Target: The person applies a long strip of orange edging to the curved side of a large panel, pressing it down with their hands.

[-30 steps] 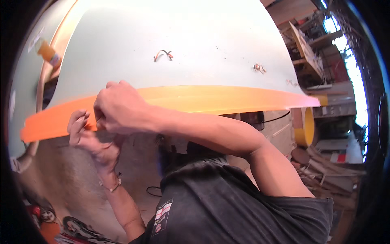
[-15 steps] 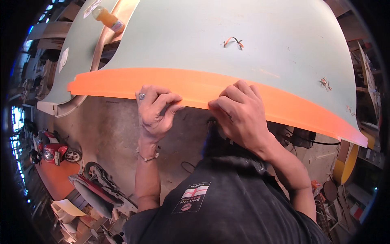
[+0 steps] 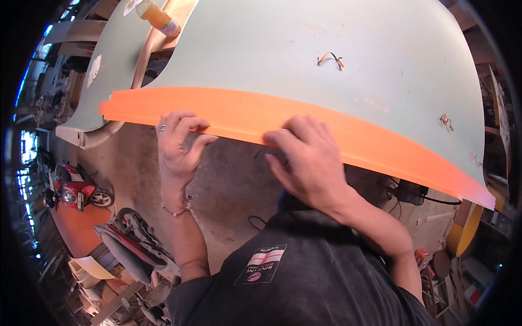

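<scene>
Left hand (image 3: 179, 149), bare: thumb and forefinger brought narrowly together at the near edge of the orange strip (image 3: 244, 108), left of its middle; a ring (image 3: 161, 128) on one finger, a beaded bracelet (image 3: 176, 212) at the wrist. Right hand (image 3: 315, 165), bare, slightly blurred: forefinger at the same edge of the orange strip, near its middle, thumb spread apart below it; whether the other fingers press on the surface cannot be told. Orange strip: one, long, gently bowed, lying along the near side of a pale green panel (image 3: 255, 49). Beyond the orange strip, on the panel: one small orange-and-black curl (image 3: 330, 58); farther right, one tangle of scraps (image 3: 447, 122). Beyond the left end of the orange strip: one bottle of orange liquid (image 3: 157, 19), tilted in the view. Below that end: one red scooter (image 3: 73, 187). Below the right end of the orange strip: one black cable (image 3: 435, 198), one curved yellow piece (image 3: 465, 231). Below its middle: concrete floor (image 3: 228, 185) and the wearer's dark shirt (image 3: 326, 261), with a printed patch (image 3: 261, 264).
</scene>
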A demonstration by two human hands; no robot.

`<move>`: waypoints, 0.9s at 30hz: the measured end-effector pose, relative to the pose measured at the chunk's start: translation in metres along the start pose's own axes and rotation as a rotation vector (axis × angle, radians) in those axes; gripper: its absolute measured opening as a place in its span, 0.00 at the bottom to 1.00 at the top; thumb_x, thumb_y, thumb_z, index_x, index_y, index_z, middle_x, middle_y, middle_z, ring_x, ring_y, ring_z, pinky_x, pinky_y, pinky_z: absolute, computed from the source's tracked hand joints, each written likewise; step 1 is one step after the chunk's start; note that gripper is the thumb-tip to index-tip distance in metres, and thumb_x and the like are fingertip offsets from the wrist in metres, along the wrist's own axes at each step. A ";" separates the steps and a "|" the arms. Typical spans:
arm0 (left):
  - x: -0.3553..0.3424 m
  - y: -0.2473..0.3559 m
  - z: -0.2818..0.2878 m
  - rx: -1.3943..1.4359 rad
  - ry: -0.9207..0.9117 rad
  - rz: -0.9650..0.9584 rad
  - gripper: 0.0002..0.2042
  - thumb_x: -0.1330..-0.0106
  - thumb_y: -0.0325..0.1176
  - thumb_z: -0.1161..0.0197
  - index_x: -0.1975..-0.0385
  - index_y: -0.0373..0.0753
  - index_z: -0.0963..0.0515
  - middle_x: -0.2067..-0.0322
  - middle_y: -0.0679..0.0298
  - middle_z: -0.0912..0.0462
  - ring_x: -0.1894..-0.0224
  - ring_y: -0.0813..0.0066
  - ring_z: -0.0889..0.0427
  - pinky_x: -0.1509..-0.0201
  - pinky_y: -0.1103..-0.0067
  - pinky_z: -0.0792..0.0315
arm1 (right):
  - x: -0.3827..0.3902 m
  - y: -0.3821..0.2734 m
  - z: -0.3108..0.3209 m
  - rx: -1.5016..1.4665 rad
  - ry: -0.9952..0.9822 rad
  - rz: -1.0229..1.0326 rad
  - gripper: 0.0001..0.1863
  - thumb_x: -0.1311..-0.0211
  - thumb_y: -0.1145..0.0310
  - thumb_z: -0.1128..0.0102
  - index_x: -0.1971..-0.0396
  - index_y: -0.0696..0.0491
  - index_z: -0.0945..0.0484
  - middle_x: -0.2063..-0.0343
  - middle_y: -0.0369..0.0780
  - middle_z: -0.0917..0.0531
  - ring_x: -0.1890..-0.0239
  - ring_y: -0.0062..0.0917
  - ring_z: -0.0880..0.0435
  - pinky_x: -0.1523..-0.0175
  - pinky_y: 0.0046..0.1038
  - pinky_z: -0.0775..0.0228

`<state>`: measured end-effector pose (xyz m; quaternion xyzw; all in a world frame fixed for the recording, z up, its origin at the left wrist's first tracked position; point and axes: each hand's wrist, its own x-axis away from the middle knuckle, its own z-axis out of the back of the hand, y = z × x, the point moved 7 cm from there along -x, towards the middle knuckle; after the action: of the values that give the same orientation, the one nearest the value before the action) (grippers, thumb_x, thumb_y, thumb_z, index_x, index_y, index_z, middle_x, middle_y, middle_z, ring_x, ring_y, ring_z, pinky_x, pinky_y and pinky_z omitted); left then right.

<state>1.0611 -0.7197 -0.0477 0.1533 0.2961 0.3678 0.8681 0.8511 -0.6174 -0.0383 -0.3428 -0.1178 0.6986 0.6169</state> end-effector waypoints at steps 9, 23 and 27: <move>-0.003 0.032 -0.030 0.116 -0.047 -0.006 0.15 0.52 0.23 0.21 0.63 0.40 0.15 0.62 0.64 0.21 0.56 0.62 0.23 0.45 0.66 0.32 | -0.008 -0.006 -0.017 0.246 0.067 0.141 0.04 0.43 0.67 0.34 0.73 0.50 0.19 0.68 0.37 0.20 0.63 0.29 0.19 0.63 0.33 0.28; 0.006 0.018 -0.044 0.137 0.033 -0.094 0.11 0.45 0.18 0.28 0.62 0.36 0.16 0.60 0.62 0.22 0.55 0.63 0.24 0.42 0.67 0.34 | -0.030 0.028 -0.002 0.099 -0.289 -0.121 0.07 0.54 0.70 0.27 0.79 0.58 0.16 0.78 0.47 0.16 0.67 0.44 0.13 0.69 0.44 0.24; 0.003 0.026 -0.037 0.163 -0.051 0.024 0.16 0.48 0.16 0.27 0.59 0.36 0.17 0.59 0.60 0.22 0.54 0.63 0.24 0.42 0.67 0.30 | 0.017 0.068 0.041 0.173 -0.459 -0.277 0.08 0.47 0.66 0.27 0.76 0.55 0.15 0.74 0.44 0.14 0.61 0.43 0.13 0.62 0.44 0.21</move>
<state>1.0252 -0.6977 -0.0655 0.2362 0.3012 0.3488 0.8555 0.7729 -0.6055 -0.0537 -0.1025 -0.2402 0.6743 0.6907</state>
